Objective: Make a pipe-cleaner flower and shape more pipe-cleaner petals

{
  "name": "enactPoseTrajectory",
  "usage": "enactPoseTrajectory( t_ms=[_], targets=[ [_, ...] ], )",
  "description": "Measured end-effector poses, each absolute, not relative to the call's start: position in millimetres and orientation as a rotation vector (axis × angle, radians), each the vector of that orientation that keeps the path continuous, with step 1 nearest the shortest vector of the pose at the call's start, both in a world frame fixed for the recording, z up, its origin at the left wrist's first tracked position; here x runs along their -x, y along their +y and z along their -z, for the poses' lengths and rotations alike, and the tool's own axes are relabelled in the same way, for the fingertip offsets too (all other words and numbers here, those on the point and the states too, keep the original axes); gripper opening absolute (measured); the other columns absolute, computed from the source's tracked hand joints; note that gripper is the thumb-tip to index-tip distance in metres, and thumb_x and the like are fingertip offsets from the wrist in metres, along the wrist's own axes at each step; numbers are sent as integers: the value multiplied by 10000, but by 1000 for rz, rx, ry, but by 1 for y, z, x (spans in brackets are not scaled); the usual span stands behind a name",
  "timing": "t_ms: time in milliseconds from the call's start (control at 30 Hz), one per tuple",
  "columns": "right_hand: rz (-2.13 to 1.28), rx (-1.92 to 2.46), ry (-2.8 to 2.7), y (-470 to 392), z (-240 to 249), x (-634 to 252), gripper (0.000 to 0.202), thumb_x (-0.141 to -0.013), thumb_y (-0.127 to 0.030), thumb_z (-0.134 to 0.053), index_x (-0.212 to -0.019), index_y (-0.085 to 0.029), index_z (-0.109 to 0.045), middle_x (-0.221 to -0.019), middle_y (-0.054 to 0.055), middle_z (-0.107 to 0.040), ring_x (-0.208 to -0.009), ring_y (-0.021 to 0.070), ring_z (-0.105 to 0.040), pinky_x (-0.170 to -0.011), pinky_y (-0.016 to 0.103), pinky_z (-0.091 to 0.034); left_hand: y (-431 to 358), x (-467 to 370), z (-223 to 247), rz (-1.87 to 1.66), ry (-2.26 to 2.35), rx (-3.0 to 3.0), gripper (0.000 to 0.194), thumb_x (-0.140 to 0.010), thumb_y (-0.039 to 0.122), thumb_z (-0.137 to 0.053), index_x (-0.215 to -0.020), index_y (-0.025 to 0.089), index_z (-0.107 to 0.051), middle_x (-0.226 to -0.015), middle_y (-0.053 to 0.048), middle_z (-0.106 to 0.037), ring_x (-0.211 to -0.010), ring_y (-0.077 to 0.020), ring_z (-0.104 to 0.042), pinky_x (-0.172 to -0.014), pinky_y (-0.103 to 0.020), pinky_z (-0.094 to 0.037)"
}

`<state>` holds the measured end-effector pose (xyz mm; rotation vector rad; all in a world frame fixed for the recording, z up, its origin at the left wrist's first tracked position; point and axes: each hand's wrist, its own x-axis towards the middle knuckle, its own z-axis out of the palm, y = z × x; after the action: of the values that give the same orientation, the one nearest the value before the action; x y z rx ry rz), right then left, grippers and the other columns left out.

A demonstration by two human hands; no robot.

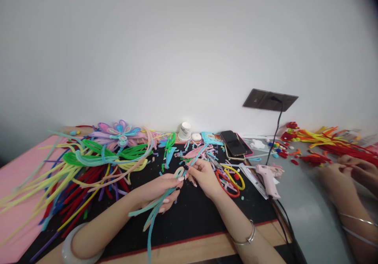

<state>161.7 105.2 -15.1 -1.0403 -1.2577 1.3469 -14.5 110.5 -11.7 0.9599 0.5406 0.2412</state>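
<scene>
Above the black mat (pixel 189 224), my left hand (pixel 163 191) is closed around a small bunch of pipe cleaners (pixel 153 213), mostly teal with a pale pink one. Their loose ends hang down below the hand, and looped tops stick up past the thumb. Right beside it, my right hand (pixel 203 175) pinches a light blue pipe cleaner (pixel 199 154) at the top of the bunch. That strand points up and to the right. Exactly how the strands cross between my fingertips is too small to make out.
Left lies a big pile of coloured pipe cleaners (pixel 88 177) with a pastel flower (pixel 119 132). Behind my hands stand a paper cup (pixel 185 131) and a phone (pixel 233 143). Scissors (pixel 227 183) and a corded glue gun (pixel 268 181) lie right. A co-worker's hands (pixel 345 175) work far right.
</scene>
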Motion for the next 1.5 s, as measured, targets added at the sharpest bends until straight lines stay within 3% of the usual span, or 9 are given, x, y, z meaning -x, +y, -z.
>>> enactPoseTrajectory(
  t_ms=[567,1033,1133,1233,1367,1433,1500],
  targets=[
    [-1092,1110,-1085,112,14,-169,300,-792,-375,-612,-614,-154,-515,-424,-39,-508,-322,50,-388,-341,172,-270,114,19,16,-145,555,-1012,337,-818,522,-508,-764,200,-424,-432,127,-302,-246,-22,-197,-270,-150,-156],
    [-1292,931,-1031,109,8,-166,261,-750,-360,-661,-653,-145,-549,-542,-4,-597,-342,58,-441,-312,169,-318,118,17,24,-144,619,-1018,378,-778,573,-529,-776,205,-443,-404,123,-311,-243,-28,-182,-265,-141,-159],
    [-1414,843,-1055,106,2,-168,194,-730,-327,-679,-764,-144,-624,-630,20,-639,-392,63,-464,-346,173,-353,122,16,26,-200,621,-985,422,-736,618,-547,-746,213,-429,-380,122,-302,-228,-37,-189,-253,-145,-163],
    [-1589,770,-1076,104,-1,-172,259,-725,-324,-669,-910,-144,-655,-767,65,-679,-480,86,-515,-395,186,-394,125,15,28,-230,611,-957,450,-700,641,-572,-735,216,-426,-365,120,-314,-216,-43,-199,-236,-149,-177],
    [-1667,801,-1072,107,0,-176,283,-783,-393,-587,-744,-116,-635,-710,84,-679,-458,79,-484,-387,179,-341,125,16,29,-229,622,-945,432,-721,623,-564,-730,214,-423,-355,119,-326,-217,-42,-201,-223,-139,-160],
    [-1641,892,-1124,108,1,-178,250,-754,-341,-629,-641,-126,-570,-631,55,-669,-393,48,-411,-377,170,-283,124,16,28,-224,621,-952,422,-735,614,-554,-725,213,-421,-354,119,-330,-217,-41,-207,-221,-136,-156],
    [-1634,991,-1187,109,2,-178,173,-700,-252,-673,-675,-136,-547,-592,24,-666,-373,39,-390,-386,166,-255,123,16,28,-218,615,-959,417,-741,609,-549,-730,212,-423,-356,120,-335,-218,-40,-213,-222,-135,-160]
  ],
)
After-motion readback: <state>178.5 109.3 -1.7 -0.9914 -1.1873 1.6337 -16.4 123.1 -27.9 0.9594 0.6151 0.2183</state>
